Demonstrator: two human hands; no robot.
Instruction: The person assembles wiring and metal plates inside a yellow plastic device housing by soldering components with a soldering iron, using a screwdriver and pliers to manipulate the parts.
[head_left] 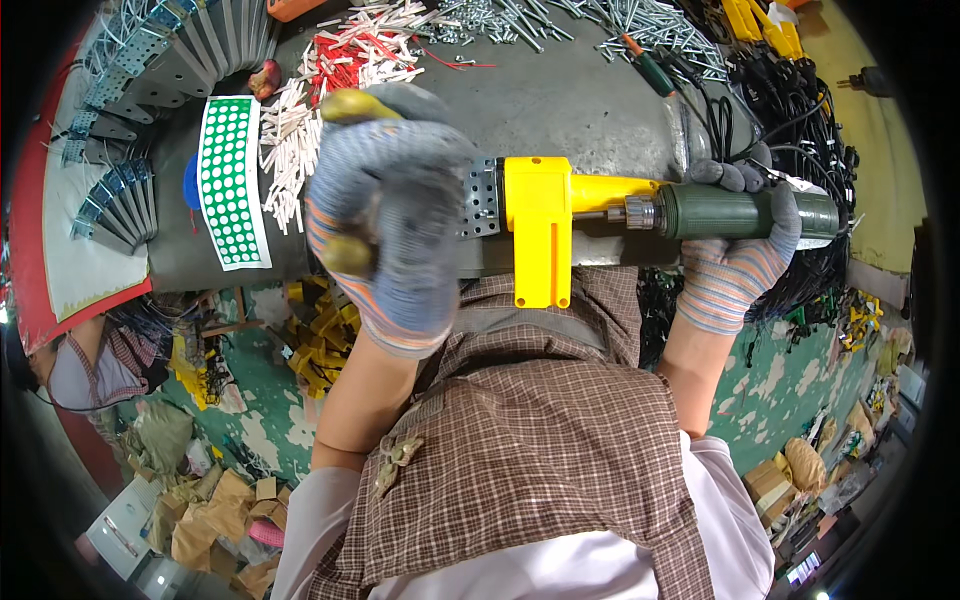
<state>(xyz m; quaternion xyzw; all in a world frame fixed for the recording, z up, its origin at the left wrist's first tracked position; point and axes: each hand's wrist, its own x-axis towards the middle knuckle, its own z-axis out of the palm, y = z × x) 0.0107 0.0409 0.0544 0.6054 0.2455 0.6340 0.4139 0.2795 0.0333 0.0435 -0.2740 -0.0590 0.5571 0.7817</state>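
My left hand (385,190), in a grey-blue glove with striped cuff and yellowish patches, is slightly smeared by motion. Its fingers are closed round a perforated metal bracket (480,197), most of it hidden behind the glove. A yellow plastic part (541,235) sits against the bracket's right end. On the right, my right hand (735,270), gloved likewise, is wrapped round a dark green electric screwdriver (700,212) held level. The screwdriver's bit points left and reaches the yellow part's side; whether a screw is at its tip I cannot tell.
White and red sleeve pieces (345,60) and loose screws (500,18) lie along the bench's far side. A sheet of green dots (230,185) and metal brackets (115,205) are at left. Black cables (790,110) heap at right, near another screwdriver (650,68).
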